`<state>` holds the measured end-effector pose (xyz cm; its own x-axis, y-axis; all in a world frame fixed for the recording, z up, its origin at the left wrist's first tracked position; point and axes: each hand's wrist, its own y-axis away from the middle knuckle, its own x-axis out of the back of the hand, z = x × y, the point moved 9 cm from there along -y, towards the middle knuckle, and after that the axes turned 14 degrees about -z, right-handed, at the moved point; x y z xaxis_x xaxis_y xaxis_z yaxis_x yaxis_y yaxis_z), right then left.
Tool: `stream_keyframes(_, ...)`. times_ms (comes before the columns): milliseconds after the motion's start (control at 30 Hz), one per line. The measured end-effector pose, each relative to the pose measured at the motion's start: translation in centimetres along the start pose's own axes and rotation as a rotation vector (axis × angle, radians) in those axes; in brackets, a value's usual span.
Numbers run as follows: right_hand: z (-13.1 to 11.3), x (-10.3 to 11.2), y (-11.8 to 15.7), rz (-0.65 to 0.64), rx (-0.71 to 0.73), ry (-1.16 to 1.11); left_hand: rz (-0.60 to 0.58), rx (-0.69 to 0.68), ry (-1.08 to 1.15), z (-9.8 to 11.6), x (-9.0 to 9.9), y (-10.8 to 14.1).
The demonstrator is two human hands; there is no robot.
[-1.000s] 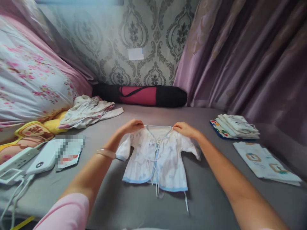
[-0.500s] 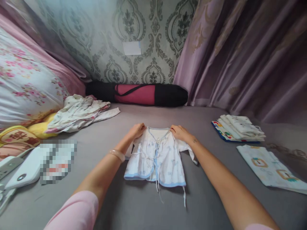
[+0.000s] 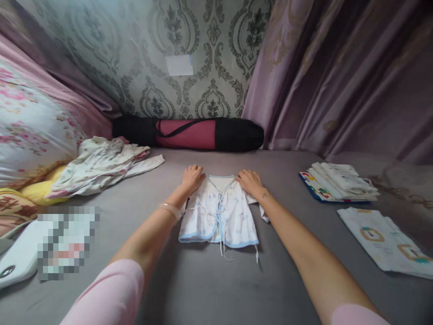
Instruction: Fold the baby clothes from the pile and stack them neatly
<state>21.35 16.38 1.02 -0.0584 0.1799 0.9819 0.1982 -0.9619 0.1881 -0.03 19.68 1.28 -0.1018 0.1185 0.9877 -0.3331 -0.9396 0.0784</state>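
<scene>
A small white baby shirt [image 3: 233, 216] with blue trim, a faint print and thin tie strings lies front up on the grey bed sheet [image 3: 264, 289]. Its neckline points away from me and its hem towards me. At the left shoulder of the shirt rests my left hand [image 3: 192, 178], fingers apart and laid down on the cloth's edge. My right hand [image 3: 249, 181] lies on the opposite shoulder, its fingers spread and flat. Both sleeves are partly hidden beneath my hands and forearms.
A black and red long bag [image 3: 186, 134] lies along the wall. To the left are a crumpled patterned garment [image 3: 98, 164], a floral pillow [image 3: 30, 131] and a white device [image 3: 20, 253]. On the right sit a stack of folded clothes [image 3: 341, 183] and a folded printed cloth [image 3: 385, 241].
The shirt has shifted slightly away from me and lies flatter. My fingers have gone from pinching its shoulders to lying spread on them. The view has moved a little.
</scene>
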Motion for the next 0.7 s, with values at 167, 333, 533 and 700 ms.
stream_keyframes(167,-2.2,-0.1,1.8,0.014,0.124,-0.009,-0.092,-0.196,-0.077,2.8,-1.1,2.2)
stream_keyframes(333,-3.2,-1.3,1.7,-0.052,0.159,-0.057,-0.144,-0.215,-0.022,3.3,-4.1,2.8)
stream_keyframes(533,-2.1,-3.0,-0.1,-0.117,0.146,-0.226,-0.218,-0.182,-0.044,2.7,-6.0,2.2)
stream_keyframes(700,3.1,-0.6,0.8,0.037,0.084,-0.743,-0.314,-0.176,0.008,2.1,-5.5,2.1)
